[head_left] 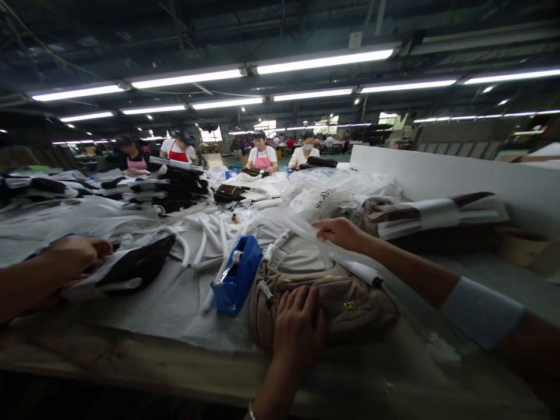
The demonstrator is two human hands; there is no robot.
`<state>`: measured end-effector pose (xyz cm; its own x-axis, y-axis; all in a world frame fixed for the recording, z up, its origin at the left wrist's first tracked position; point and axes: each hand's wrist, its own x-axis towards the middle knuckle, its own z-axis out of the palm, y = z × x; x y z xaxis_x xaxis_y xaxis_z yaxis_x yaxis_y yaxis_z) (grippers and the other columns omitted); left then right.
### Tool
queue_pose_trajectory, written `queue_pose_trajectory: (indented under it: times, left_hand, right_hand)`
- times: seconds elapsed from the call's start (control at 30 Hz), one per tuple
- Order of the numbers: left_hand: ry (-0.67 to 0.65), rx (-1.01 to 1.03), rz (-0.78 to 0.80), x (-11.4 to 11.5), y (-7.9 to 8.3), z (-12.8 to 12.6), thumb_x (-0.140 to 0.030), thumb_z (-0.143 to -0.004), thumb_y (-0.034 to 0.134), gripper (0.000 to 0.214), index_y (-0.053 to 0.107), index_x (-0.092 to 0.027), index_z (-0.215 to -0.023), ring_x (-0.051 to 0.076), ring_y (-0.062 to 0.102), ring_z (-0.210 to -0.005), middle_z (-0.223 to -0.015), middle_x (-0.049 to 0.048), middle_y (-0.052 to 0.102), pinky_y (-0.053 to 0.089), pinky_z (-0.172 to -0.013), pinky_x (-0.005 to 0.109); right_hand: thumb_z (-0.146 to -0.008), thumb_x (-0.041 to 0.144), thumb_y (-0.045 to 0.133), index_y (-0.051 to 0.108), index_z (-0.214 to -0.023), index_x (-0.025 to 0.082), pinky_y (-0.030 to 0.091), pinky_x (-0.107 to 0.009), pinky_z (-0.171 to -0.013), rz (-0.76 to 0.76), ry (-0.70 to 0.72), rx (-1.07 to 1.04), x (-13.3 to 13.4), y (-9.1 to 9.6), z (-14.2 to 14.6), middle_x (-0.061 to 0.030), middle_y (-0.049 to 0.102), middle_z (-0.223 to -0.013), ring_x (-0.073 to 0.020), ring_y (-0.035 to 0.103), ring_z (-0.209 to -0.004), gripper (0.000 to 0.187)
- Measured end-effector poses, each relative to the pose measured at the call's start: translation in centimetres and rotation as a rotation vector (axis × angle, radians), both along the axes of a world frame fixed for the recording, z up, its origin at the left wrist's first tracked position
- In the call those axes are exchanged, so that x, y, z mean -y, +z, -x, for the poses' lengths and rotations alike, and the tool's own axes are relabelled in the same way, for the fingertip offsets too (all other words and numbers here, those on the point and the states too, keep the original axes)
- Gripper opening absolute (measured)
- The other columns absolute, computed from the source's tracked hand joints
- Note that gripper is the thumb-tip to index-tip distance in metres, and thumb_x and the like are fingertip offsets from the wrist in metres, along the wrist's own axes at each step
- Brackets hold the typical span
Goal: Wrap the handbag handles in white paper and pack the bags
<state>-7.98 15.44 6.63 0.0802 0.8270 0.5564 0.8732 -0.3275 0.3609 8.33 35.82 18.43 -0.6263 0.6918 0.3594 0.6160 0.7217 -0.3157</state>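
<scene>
A brown fabric bag (350,303) with a small yellow logo lies on the grey-covered table in front of me. My left hand (297,329) rests palm down on its near end, fingers spread flat. My right hand (339,232), on an arm with a pale sleeve cover, pinches the edge of a clear plastic bag (301,233) that lies over the far part of the brown bag. A blue tape dispenser (236,274) stands just left of the bag.
A co-worker's hand (72,256) at the left holds a black bag (135,265) in plastic. White foam tubes (210,230), stacked bags (175,184) and plastic-wrapped bags (420,213) crowd the table. A white board (437,172) stands at the right. Several people work at the far end.
</scene>
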Motion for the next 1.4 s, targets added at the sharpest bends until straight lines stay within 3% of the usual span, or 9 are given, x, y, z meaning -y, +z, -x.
queue_pose_trajectory:
  times: [0.1,0.23,0.4,0.63,0.77,0.9,1.0,1.2,1.4]
  left_hand:
    - [-0.012,-0.015,-0.004,0.0,0.1,0.1,-0.028,-0.091,0.055,0.046,0.055,-0.023,-0.137,0.027,0.055,-0.124,-0.137,0.0063,0.060,0.042,-0.111,0.051]
    - [-0.013,-0.030,-0.003,0.2,0.3,0.1,-0.028,-0.092,0.054,0.045,0.055,-0.022,-0.137,0.027,0.054,-0.124,-0.138,0.0070,0.059,0.042,-0.111,0.049]
    - [-0.020,-0.058,0.011,0.4,0.5,0.0,-0.030,-0.093,0.053,0.044,0.055,-0.022,-0.136,0.027,0.054,-0.123,-0.136,0.0072,0.060,0.043,-0.109,0.047]
    - [-0.003,-0.096,0.007,0.4,0.5,-0.1,-0.029,-0.094,0.052,0.043,0.055,-0.023,-0.137,0.027,0.054,-0.124,-0.137,0.0065,0.059,0.042,-0.110,0.047]
    - [-0.057,-0.132,0.048,0.6,0.9,0.6,-0.039,-0.097,0.049,0.046,0.051,-0.025,-0.141,0.026,0.049,-0.131,-0.143,0.0071,0.055,0.036,-0.115,0.049]
    - [-0.311,-0.288,0.158,0.9,1.6,2.2,-0.059,-0.085,0.062,0.077,0.037,-0.027,-0.151,0.032,0.033,-0.144,-0.158,0.0093,0.035,0.026,-0.119,0.055]
    - [-0.379,-0.384,0.268,0.4,2.3,3.1,-0.047,-0.085,0.066,0.073,0.038,-0.027,-0.150,0.033,0.035,-0.143,-0.156,0.0101,0.039,0.028,-0.118,0.053]
    - [-0.557,-0.379,0.414,-1.8,5.9,3.3,-0.033,-0.091,0.059,0.058,0.045,-0.024,-0.146,0.025,0.043,-0.140,-0.152,0.0079,0.044,0.036,-0.115,0.041]
    - [-0.649,-0.378,0.516,-2.8,8.7,2.9,-0.028,-0.083,0.064,0.061,0.050,-0.024,-0.142,0.023,0.052,-0.133,-0.147,0.0059,0.052,0.039,-0.112,0.033]
  right_hand:
    - [-0.090,0.014,0.056,0.075,-0.105,0.022,0.051,-0.028,-0.080,-0.188,0.054,0.207,4.5,-1.0,-0.9,-0.0073,0.077,-0.102,-0.0223,0.071,-0.091,0.026]
    - [-0.087,0.008,0.059,0.071,-0.111,0.018,0.052,-0.030,-0.079,-0.292,0.123,0.395,9.4,-3.8,-1.7,-0.0103,0.074,-0.104,-0.0240,0.069,-0.095,0.028]
    - [-0.090,0.013,0.060,0.064,-0.121,0.013,0.053,-0.031,-0.078,-0.331,0.064,0.397,11.6,-5.6,-1.7,-0.0130,0.073,-0.105,-0.0242,0.067,-0.095,0.031]
    - [-0.090,0.011,0.059,0.072,-0.104,0.016,0.049,-0.029,-0.075,-0.321,0.027,0.415,11.5,-4.9,-1.6,-0.0100,0.073,-0.097,-0.0229,0.066,-0.093,0.020]
    - [-0.093,0.019,0.059,0.073,-0.102,0.022,0.049,-0.026,-0.071,-0.411,-0.083,0.187,12.4,-3.3,-3.2,-0.0050,0.075,-0.095,-0.0201,0.068,-0.091,0.017]
    - [-0.097,0.023,0.054,0.071,-0.105,0.021,0.051,-0.027,-0.082,-0.549,-0.063,-0.016,15.9,-1.6,-6.1,-0.0048,0.075,-0.102,-0.0180,0.067,-0.095,0.019]
    - [-0.097,0.016,0.052,0.070,-0.109,0.020,0.053,-0.029,-0.083,-0.610,-0.008,0.005,19.8,-1.7,-8.2,-0.0056,0.074,-0.105,-0.0183,0.066,-0.095,0.022]
    - [-0.098,0.011,0.045,0.067,-0.114,0.019,0.054,-0.032,-0.080,-0.561,0.179,0.034,25.0,-7.1,-9.2,-0.0070,0.075,-0.103,-0.0184,0.066,-0.090,0.029]
    - [-0.099,0.013,0.047,0.068,-0.111,0.024,0.048,-0.034,-0.073,-0.496,0.159,0.039,24.1,-10.8,-5.4,-0.0043,0.075,-0.104,-0.0174,0.065,-0.082,0.027]
